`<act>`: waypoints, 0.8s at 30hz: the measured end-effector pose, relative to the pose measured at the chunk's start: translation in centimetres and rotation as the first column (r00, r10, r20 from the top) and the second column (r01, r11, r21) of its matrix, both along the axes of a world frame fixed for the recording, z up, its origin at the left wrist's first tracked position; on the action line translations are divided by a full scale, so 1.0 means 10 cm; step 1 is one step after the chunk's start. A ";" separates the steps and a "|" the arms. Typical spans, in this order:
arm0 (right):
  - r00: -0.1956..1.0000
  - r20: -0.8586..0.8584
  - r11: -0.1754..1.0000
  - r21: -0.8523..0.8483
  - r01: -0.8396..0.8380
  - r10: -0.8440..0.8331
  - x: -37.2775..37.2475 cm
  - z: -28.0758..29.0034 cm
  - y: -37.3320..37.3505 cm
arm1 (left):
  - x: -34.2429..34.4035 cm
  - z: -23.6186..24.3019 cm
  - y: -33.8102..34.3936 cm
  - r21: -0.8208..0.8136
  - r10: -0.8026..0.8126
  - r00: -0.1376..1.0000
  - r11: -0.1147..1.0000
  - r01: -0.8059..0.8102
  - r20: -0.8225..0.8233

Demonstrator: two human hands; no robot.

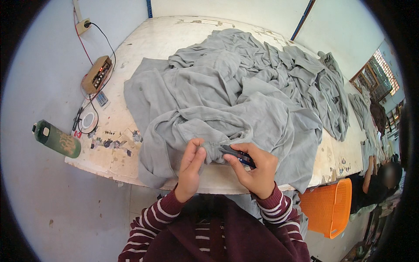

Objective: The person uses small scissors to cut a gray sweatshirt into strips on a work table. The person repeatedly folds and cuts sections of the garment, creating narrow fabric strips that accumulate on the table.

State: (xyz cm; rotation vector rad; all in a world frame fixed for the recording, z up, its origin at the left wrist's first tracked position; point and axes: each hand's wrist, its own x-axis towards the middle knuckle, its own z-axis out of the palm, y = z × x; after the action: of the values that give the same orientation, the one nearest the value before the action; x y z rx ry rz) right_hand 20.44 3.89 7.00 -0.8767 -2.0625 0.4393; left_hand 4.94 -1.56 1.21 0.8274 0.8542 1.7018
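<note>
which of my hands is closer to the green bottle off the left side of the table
Left. Your left hand pinches the grey cloth at the table's near edge, to the right of the green bottle. Your right hand, holding a small dark tool, is farther right.

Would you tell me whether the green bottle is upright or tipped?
Tipped: the green bottle lies on its side at the table's left edge.

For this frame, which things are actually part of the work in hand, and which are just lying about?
In use:
left hand pinching the grey garment
right hand holding small thread snips

Lying about:
green bottle
wooden electrical box
small calculator
orange basket
</note>
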 end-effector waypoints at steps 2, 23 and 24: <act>1.000 0.001 1.000 -0.009 -0.025 0.025 0.01 0.00 0.00 | 0.00 -0.01 -0.01 0.002 0.018 1.000 1.000 -0.018 -0.015; 0.835 -0.550 0.992 0.108 0.058 0.012 0.08 -0.68 0.21 | -0.11 -0.15 0.08 0.792 0.829 0.174 0.559 -0.245 -0.532; 0.831 -0.556 0.991 0.103 0.082 -0.012 0.06 -0.70 0.21 | -0.09 -0.13 0.10 0.805 0.841 0.158 0.541 -0.242 -0.518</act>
State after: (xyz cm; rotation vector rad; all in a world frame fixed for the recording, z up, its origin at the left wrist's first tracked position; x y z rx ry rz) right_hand 21.09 5.97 0.01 -0.6277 -1.5066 0.4697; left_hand 4.06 -0.61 -0.11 2.2402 1.6064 2.2174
